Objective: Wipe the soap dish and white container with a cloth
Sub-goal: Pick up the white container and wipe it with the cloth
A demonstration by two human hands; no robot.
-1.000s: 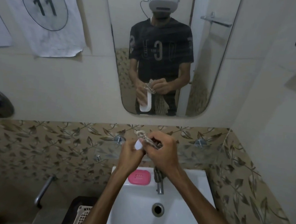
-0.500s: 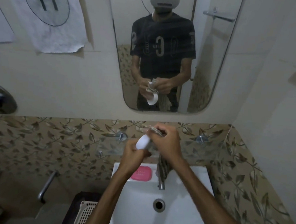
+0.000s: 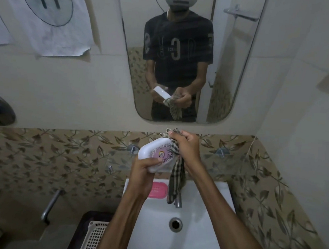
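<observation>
Holding the white container (image 3: 155,154) over the sink (image 3: 200,224) in my left hand (image 3: 144,167), fingers curled round it, right hand (image 3: 187,146) pinching the checked cloth (image 3: 175,177) against its far end. Best to turn it while rubbing every side. Pink soap dish (image 3: 158,190) sits on the sink rim; container's underside is hidden.

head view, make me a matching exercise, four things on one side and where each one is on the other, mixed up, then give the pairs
Things
1. white container
2. checked cloth
3. pink soap dish
4. white basket

Places
A. on the rim of the sink, beside the tap
B. low down, left of the sink
C. gripped in the left hand
D. bunched in the right hand, tail hanging down

Pairs: 1-C, 2-D, 3-A, 4-B
</observation>
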